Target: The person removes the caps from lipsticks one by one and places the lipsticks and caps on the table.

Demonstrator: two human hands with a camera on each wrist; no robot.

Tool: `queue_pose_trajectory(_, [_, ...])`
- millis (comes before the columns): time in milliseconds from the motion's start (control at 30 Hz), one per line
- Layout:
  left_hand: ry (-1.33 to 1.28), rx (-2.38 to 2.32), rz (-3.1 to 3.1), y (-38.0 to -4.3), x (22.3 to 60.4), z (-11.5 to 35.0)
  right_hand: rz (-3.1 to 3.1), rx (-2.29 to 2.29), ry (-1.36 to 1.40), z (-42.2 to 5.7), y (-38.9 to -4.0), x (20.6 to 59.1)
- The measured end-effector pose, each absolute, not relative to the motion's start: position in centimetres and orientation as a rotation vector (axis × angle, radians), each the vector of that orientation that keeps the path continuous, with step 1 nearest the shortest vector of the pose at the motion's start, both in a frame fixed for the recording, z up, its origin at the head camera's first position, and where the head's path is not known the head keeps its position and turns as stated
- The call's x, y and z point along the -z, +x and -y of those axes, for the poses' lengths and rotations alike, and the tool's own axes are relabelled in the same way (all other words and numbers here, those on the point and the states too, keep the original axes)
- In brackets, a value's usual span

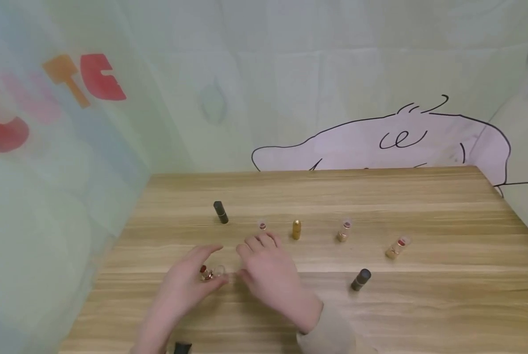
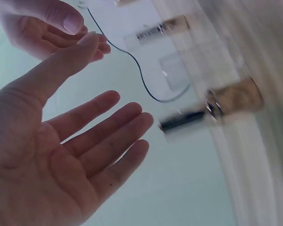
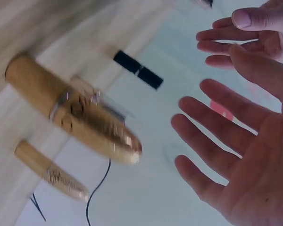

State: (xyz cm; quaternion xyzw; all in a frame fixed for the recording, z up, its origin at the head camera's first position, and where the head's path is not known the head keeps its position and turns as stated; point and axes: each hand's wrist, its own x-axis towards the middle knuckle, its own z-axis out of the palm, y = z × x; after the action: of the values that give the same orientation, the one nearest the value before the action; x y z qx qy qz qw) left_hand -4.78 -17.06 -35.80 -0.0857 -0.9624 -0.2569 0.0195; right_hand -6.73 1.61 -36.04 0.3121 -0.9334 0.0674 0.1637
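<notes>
A gold tube [image 1: 297, 229] gleams with a polished, metallic finish on the smooth, wood-grained desk [image 1: 441, 206], where clear-topped tubes [image 1: 208, 274] show glossy, see-through plastic and black tubes [image 1: 361, 280] look matt, before a creased cloth backdrop [image 1: 180, 88].

On the wooden table [image 1: 423, 206], a black tube [image 1: 220, 212] is stood upright at back left, another black tube [image 1: 361, 280] at right. A gold tube [image 1: 296, 229] is flanked by clear-topped tubes [image 1: 343, 235]; a second gold tube [image 3: 73, 108] is shown in the right wrist view. At front left, a lipstick [image 1: 207, 274] is stood beside a clear cap [image 1: 220, 270].
</notes>
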Motion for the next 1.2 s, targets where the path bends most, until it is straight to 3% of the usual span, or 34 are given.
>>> queue_pose_trajectory(367, [-0.447,0.869,2.814,-4.9,35.7,13.1,2.735,-0.271,0.828,-4.9,-6.6,35.5])
queue_pose_trajectory(1200, [-0.489,1.382,3.045,-7.5,38.7,9.8,2.782,-0.348,0.763,-6.6,-6.8,37.1])
